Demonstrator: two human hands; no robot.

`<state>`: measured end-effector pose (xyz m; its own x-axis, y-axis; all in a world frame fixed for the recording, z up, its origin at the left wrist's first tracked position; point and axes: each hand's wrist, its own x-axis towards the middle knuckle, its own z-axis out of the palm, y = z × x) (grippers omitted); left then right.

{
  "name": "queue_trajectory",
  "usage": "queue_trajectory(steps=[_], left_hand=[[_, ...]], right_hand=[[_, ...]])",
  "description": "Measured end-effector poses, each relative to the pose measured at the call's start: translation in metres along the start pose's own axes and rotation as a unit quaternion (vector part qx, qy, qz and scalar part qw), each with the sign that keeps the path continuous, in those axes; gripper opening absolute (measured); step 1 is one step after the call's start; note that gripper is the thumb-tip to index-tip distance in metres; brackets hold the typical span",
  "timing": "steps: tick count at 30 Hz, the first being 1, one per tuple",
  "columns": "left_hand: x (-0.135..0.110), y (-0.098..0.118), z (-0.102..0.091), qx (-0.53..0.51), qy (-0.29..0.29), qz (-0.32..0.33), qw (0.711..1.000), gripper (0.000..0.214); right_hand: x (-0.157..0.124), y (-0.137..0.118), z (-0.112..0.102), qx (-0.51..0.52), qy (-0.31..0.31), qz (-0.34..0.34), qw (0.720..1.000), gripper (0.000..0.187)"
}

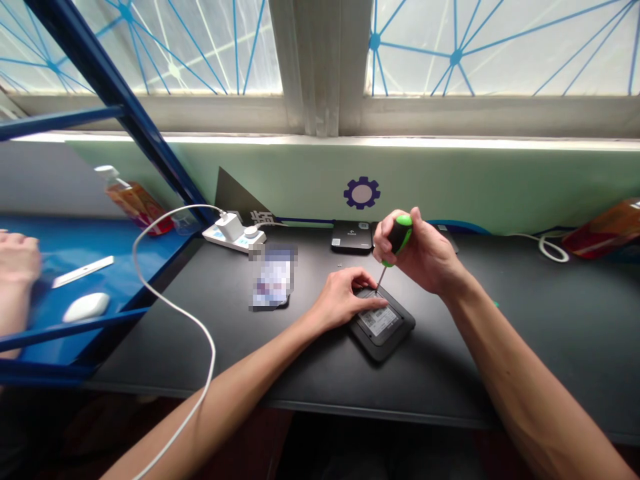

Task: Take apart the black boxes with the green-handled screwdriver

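A flat black device point(363, 340) with rounded corners and a printed label lies on the dark table in front of me. My left hand point(345, 295) grips its far left edge, the thumb laid across the label side. In my right hand point(423, 250) is a screwdriver point(401, 235) with a black and green handle, fingers wrapped round it. Its shaft points down, and the tip meets the device near the far corner, close to my left fingers. Whether the tip sits in a screw is too small to tell.
Behind the hands lies a black box point(351, 237). Left of them are a pixelated phone point(273, 280) and a white power strip point(235, 237), its white cable point(207, 333) crossing my left forearm. Beyond the blue frame point(135, 130) rests another person's hand point(19, 257) near a white mouse point(86, 307).
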<state>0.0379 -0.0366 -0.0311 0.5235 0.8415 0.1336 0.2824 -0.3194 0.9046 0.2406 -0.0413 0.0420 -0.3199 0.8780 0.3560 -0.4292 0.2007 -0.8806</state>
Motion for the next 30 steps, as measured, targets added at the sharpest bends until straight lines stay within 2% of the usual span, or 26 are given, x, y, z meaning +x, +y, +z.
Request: queue_trajectory(steps=[2,8,12,18,23,28,30], left_hand=[[-0.0001,-0.0006,0.0000,-0.001,-0.001,-0.001,1.000,0.038],[0.0000,-0.0018,-0.0001,-0.004,-0.002,-0.003,1.000,0.038],[0.0000,-0.0012,-0.0003,-0.009,-0.004,-0.002,1.000,0.038],[0.0000,-0.0007,0.0000,-0.011,-0.006,-0.008,1.000,0.039],[-0.0002,-0.0016,0.0003,-0.005,-0.004,-0.009,1.000,0.040],[-0.0010,0.0003,-0.0004,-0.008,-0.006,-0.013,1.000,0.040],[-0.0011,0.0012,-0.0007,-0.008,-0.007,-0.012,1.000,0.040]], right_hand=[[-0.0003,0.0004,0.0006,0.008,-0.004,0.004,1.000,0.054],[-0.0019,0.0020,0.0003,0.011,-0.018,-0.005,1.000,0.035],[-0.0010,0.0018,0.0002,0.018,-0.016,0.007,1.000,0.050],[-0.0016,0.0042,-0.0004,0.021,-0.009,-0.008,1.000,0.036],[-0.0003,0.0040,0.0007,0.016,-0.005,0.006,1.000,0.058],[-0.0007,0.0045,0.0008,0.015,0.002,-0.003,1.000,0.044],[-0.0001,0.0048,0.0002,0.000,0.008,0.003,1.000,0.045]])
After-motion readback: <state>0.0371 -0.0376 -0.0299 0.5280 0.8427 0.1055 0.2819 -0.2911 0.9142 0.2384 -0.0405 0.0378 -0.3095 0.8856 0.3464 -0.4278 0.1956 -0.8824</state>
